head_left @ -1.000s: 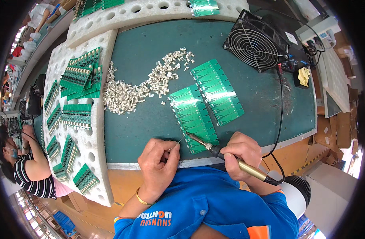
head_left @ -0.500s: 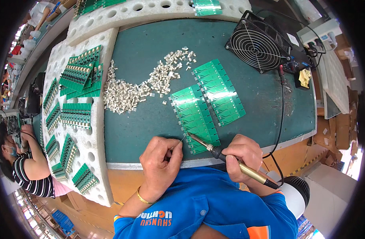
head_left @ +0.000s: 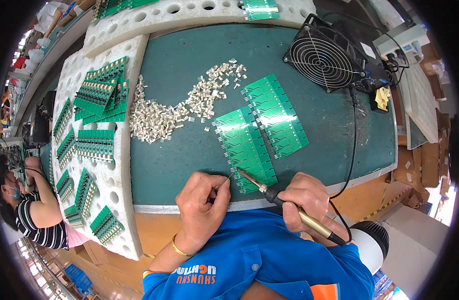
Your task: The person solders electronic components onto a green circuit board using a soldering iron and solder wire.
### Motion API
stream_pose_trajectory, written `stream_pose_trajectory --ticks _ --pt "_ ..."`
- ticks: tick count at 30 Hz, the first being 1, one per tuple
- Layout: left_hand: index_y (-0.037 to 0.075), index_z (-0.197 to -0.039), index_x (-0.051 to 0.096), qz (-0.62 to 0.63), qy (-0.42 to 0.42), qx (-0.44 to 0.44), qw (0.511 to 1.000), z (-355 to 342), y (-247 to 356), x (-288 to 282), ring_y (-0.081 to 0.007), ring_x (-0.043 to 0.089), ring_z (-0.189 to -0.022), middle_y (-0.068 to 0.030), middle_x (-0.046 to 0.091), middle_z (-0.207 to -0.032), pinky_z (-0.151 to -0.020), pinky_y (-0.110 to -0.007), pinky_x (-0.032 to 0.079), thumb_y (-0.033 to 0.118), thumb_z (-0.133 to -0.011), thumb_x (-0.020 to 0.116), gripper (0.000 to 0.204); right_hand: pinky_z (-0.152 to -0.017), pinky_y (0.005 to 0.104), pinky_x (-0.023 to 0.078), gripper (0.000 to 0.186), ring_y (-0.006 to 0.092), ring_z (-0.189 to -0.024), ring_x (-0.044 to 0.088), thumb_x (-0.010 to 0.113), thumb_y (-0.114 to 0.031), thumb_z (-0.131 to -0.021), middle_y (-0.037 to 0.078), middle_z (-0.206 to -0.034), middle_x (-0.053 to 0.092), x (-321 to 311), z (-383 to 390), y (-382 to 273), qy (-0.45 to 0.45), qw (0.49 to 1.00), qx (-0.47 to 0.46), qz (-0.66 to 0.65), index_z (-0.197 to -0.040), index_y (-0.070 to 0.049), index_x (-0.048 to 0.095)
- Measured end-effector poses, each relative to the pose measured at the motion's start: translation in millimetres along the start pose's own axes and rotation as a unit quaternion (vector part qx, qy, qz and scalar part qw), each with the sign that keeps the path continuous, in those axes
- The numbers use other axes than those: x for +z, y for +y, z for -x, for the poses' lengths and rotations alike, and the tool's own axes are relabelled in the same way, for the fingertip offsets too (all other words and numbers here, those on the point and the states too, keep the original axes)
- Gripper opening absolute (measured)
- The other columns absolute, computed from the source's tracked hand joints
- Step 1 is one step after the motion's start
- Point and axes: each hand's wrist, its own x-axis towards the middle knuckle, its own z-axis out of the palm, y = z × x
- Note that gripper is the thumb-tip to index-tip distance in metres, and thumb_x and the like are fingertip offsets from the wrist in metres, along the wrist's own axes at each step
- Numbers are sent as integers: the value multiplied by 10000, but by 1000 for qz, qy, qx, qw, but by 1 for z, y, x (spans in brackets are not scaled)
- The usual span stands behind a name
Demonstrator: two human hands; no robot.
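Note:
My right hand [head_left: 305, 200] is closed round a soldering iron [head_left: 309, 220] with a gold and black handle. The iron's tip rests at the left edge of a green circuit board panel [head_left: 244, 145], low on that panel. Pinched in my left hand [head_left: 203, 202] is a thin solder wire [head_left: 230, 176], its end by the iron's tip. A second green circuit board panel [head_left: 277, 117] lies just to the right, edge to edge with the first. Small white pin connectors line the left edges of both panels.
A pile of loose white connectors [head_left: 159, 120] spreads across the green mat [head_left: 184, 165]. Foam boards [head_left: 124, 175] at left and back carry several circuit boards [head_left: 96, 145]. A black fan [head_left: 324, 55] stands far right, near the iron's cord [head_left: 356, 145]. At far left sits another person [head_left: 39, 210].
The soldering iron's handle has swung slightly down and left with my right hand, its tip staying at the panel's edge. My left hand has barely moved.

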Motion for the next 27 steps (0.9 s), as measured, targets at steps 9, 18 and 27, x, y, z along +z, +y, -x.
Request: stream_pose_trajectory --ticks 9,18,27 --pt "9 -822 685 -4 -13 11 1000 -1 -1 -2 -93 524 -547 -50 574 -719 -489 -240 410 -62 -788 725 87 -475 345 440 116 229 -493 530 693 -73 -794 75 -666 586 -1 2 -1 -6 1000 -4 -17 -880 -19 636" --pt "9 -819 686 -5 -19 4 1000 0 0 -2 -74 489 -565 -31 559 -714 -495 -225 380 -52 -802 725 75 -469 337 436 130 224 -490 532 703 -76 -792 77 -663 589 -2 1 -1 -12 1000 -12 -20 -882 -10 636" --pt "6 -823 684 -1 -21 5 1000 -1 -1 -2 -70 499 -567 -33 566 -722 -497 -222 391 -54 -810 723 72 -459 333 428 169 218 -488 532 716 -153 -838 74 -658 593 -2 3 -3 -15 1000 -14 -10 -889 -16 631"
